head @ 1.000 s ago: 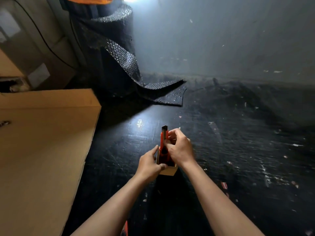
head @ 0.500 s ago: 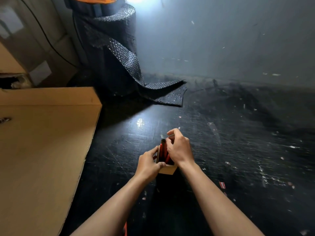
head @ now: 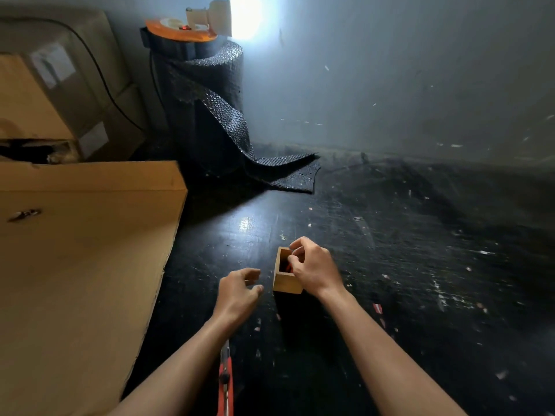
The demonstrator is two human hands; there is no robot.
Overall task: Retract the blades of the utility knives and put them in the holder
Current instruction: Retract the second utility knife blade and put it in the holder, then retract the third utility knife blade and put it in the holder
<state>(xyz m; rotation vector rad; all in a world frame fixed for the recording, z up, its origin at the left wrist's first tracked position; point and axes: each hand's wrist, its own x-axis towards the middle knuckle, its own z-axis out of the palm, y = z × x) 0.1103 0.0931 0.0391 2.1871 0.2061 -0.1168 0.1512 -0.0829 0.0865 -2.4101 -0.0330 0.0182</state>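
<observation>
Left hand released holder.

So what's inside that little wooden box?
Something red shows inside the wooden box, probably a knife. The right hand covers part of the opening, so how many are in there stays hidden.

A big cardboard box lies at the left of the scuffed black desk, with a dark bubble-wrap roll standing behind it, an orange disc on top, under a bright lamp.
</observation>
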